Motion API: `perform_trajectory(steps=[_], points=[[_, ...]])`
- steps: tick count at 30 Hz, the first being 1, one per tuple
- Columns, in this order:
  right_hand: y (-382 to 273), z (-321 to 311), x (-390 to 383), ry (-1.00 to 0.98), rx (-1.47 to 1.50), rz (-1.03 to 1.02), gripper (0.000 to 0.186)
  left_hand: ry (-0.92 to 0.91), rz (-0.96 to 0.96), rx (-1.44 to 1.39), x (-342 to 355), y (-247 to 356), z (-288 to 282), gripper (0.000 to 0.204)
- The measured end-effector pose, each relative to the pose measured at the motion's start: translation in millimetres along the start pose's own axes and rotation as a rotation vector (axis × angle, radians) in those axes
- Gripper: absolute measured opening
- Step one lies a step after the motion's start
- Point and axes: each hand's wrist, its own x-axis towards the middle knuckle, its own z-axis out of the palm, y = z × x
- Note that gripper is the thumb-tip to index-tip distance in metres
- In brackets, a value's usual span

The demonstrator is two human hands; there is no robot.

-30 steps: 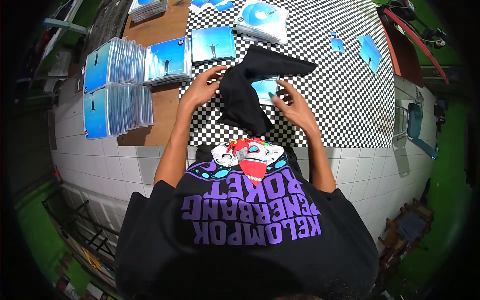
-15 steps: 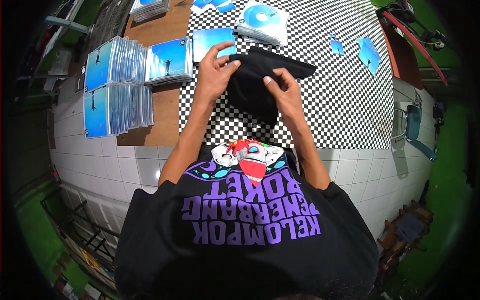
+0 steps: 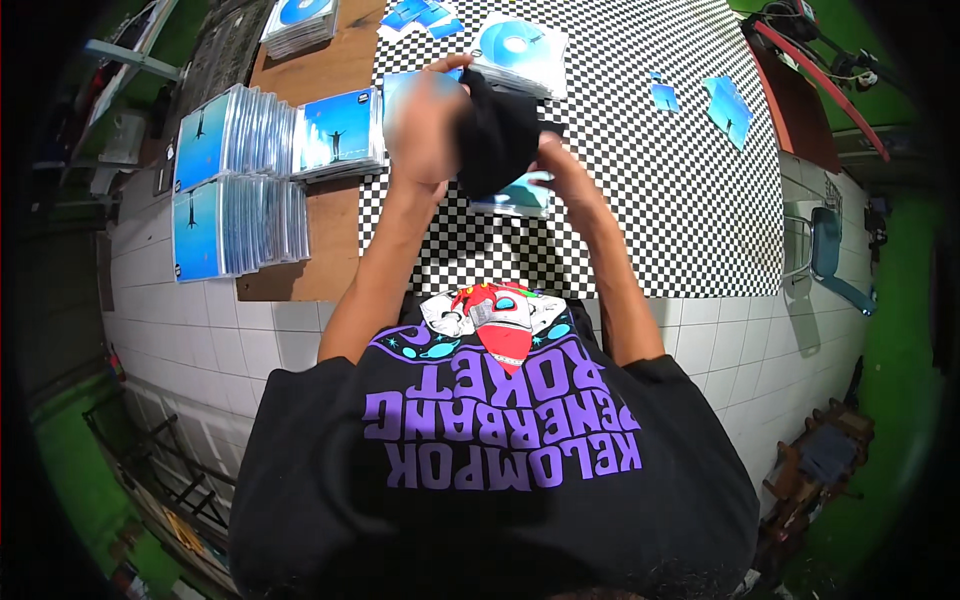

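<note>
A black cloth (image 3: pixel 500 135) hangs bunched above the checkered table. My left hand (image 3: pixel 425 130), smeared by motion, is closed on its left side. At the cloth's right edge is my right hand (image 3: pixel 568 175), its fingers bent and closed against the fabric; the fingertips are partly hidden. Below the cloth and just left of my right fingers, a clear CD case with a blue cover (image 3: pixel 515 197) lies on the table, partly covered from view. Behind my left hand a flat blue-covered piece (image 3: pixel 400 85) is mostly hidden.
Two rows of blue-covered CD cases (image 3: pixel 255 135) stand at left, beside a stack of cases (image 3: pixel 338 130). Farther back are a pile of discs (image 3: pixel 515 45), another stack (image 3: pixel 300 25) and blue cards (image 3: pixel 420 18). More blue prints (image 3: pixel 728 115) lie at right. A teal chair (image 3: pixel 835 260) stands beyond.
The cloth has gone from spread out to bunched up, shifting slightly left and upward. The CD case below it has come into view. My left hand is now blurred.
</note>
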Motion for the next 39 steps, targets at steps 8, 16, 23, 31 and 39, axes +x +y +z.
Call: perform_trajectory(steps=[8, 16, 23, 31, 39], points=[[24.9, 40.4, -3.8, -0.229, 0.418, 0.079, 0.044, 0.150, -0.135, -0.076, -34.7, -15.0, -4.3, 0.033], [-16.4, 10.3, 0.8, 0.102, -0.025, -0.345, 0.020, 0.285, 0.275, 0.468, -21.7, 4.1, -20.6, 0.026], [-96.0, 27.4, 15.8, 0.205, -0.118, -0.606, 0.019, 0.139, 0.462, 0.801, 13.8, 41.5, -11.6, 0.029], [-107.6, 19.4, 11.2, 0.339, -0.772, -1.048, 0.018, 0.162, 0.640, 1.282, 5.7, 66.9, -9.0, 0.020], [-133.0, 16.5, -27.6, 0.152, -0.565, -0.917, 0.018, 0.028, 0.476, 0.519, -14.9, 88.2, -3.2, 0.015]])
